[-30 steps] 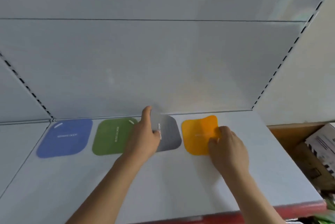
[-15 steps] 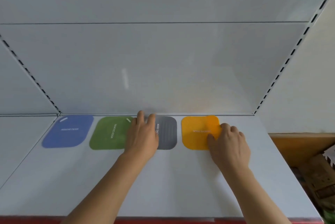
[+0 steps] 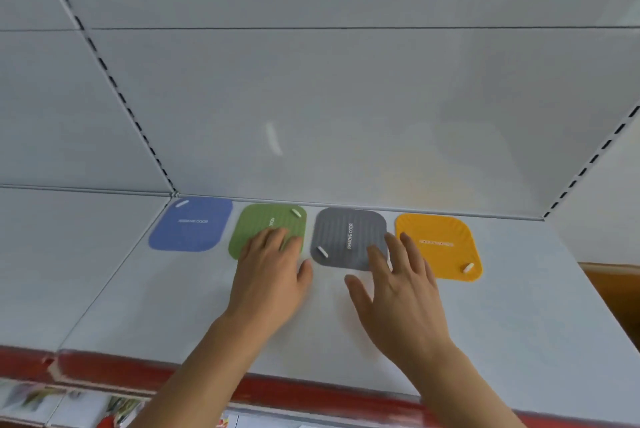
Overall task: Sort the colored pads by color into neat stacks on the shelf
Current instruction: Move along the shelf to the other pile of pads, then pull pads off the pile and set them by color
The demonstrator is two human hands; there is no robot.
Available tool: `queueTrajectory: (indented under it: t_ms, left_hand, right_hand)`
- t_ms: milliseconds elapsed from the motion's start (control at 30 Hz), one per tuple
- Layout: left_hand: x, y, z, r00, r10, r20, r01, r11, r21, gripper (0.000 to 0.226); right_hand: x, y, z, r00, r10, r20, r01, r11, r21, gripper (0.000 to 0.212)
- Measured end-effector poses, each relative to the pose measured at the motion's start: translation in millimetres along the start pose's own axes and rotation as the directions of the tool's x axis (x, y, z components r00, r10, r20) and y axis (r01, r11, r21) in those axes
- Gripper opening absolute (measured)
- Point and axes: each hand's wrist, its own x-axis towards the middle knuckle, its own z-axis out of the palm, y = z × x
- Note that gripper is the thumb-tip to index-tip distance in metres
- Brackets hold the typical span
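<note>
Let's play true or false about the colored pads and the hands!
1. The blue pad is farthest left in the row. True.
2. The left hand rests its fingers on the gray pad. False: they lie on the green pad.
3. The orange pad is farthest right. True.
4. The right hand is a closed fist. False: its fingers are spread, over the gap between the gray pad and the orange pad.
5. The pads lie on a red shelf. False: the shelf is white with a red front edge.
</note>
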Motion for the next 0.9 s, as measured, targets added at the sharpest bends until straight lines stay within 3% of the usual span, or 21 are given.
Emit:
queueTrajectory:
  t_ms: [267,500,900]
  left_hand:
    - [-77.8,-120.8,-50.6,0.984,-0.126,-0.130,0.126,0.992,-0.003,0.040]
    - [-176.6,-268.0,-99.3,0.945,-0.283,-0.165,0.286,0.958,-0.005,0.057]
    - [-274.6,-487.0,-151.6,0.821,-0.538,-0.191,0.544,0.839,-0.026,0.072]
  right_hand:
    - [-25.4,-133.3,5.8,0.984,-0.160,0.078,0.162,0.987,-0.021,0.069]
    - [-49.8,-299.8,31.1,0.963,-0.255,0.086,0.253,0.967,0.023,0.076]
    - [-39.2,-554.4,89.9,0.814,-0.547,0.196,0.550,0.834,0.044,0.083]
